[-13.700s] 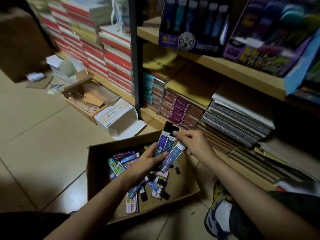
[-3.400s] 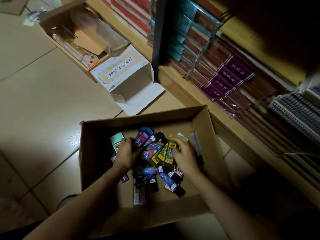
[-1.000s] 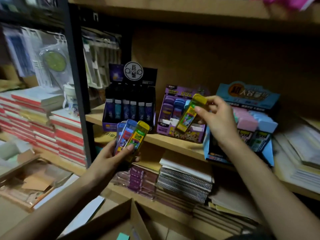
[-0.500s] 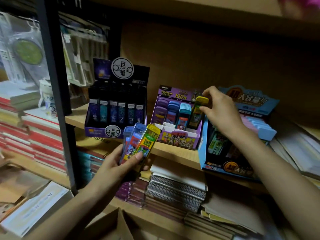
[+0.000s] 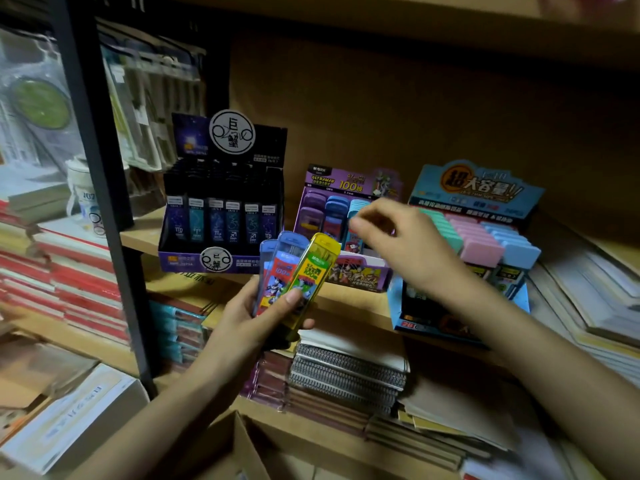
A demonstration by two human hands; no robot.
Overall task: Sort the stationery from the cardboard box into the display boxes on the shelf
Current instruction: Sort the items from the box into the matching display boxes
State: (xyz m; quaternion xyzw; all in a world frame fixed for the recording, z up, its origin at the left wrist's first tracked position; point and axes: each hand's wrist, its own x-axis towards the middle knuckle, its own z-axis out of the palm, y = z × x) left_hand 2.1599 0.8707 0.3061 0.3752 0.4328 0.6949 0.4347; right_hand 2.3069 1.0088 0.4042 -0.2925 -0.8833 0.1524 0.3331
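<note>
The left hand (image 5: 256, 317) grips a fan of three slim, flat plastic refill cases (image 5: 287, 271), with the thumb pressed across their lower fronts and the fingers curled behind. The yellow case (image 5: 313, 268) lies on the right of the fan, with two blue-topped ones to its left. They look light, stiff and glossy, so they probably slide over one another easily. A pinch on the narrow edges near the top cap, which stands free above the thumb, seems the surest hold for drawing one out without spilling the rest.

The right hand (image 5: 405, 244) hovers just right of the fan and a little farther in. Its fingers are loosely bent with nothing seen in them, though the hand is blurred. Directly behind it the purple cardboard display box (image 5: 360, 275) sits on the wooden shelf (image 5: 349, 306), holding rows of similar cases; the hand hides its right-hand slot. The brown cardboard box (image 5: 239, 448) is at the near edge, below both hands.
</note>
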